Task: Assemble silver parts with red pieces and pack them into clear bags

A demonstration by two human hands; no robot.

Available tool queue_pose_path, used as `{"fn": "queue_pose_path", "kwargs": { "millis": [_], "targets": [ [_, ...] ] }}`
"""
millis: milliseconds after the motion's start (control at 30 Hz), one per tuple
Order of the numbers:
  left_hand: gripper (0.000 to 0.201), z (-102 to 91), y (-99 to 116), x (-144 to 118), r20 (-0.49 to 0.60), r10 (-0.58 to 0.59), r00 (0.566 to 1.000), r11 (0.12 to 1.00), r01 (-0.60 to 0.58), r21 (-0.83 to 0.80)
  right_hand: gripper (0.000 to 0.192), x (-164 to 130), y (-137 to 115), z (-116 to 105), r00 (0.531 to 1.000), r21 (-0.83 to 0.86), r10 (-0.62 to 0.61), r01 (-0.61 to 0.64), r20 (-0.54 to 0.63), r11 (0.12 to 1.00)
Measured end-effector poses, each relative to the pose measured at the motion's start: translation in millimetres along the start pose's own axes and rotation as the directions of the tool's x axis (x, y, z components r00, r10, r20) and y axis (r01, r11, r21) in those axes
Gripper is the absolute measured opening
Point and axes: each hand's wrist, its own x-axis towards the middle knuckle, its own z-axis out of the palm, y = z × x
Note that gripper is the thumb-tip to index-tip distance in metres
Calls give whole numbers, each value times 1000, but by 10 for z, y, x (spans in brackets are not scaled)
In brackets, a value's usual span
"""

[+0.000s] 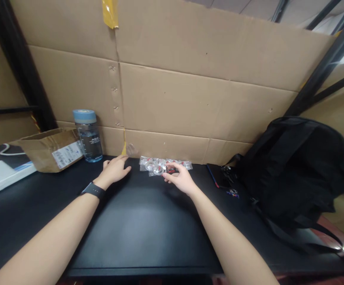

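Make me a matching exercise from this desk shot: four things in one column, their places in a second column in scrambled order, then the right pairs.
Things:
1. water bottle
2. black backpack
3. cardboard box
4. clear packets

Places:
A. far right of the black desk
B. at the right hand, against the cardboard wall
C. just right of the cardboard box, by the wall
D. left end of the desk, label side facing the camera

Pairs: 1-C, 2-A, 3-D, 4-B

The left hand lies flat on the desk, apart from all four.
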Motion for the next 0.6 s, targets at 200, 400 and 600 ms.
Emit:
{"fn": "queue_pose_path", "kwargs": {
  "millis": [200,400,600],
  "targets": [
    [34,-274,586,-167,-184,327,927,879,-370,-300,39,28,14,-105,983,-142,-50,25,-178,990],
    [29,-295,1038,-507,232,692,684,670,-487,-560,38,75,72,-333,958,-342,-56,-46,-282,938],
    [30,-272,1155,-643,231,655,719,702,-466,-538,42,-18,-128,-456,992,-556,-91,27,-87,831]
  ]
}}
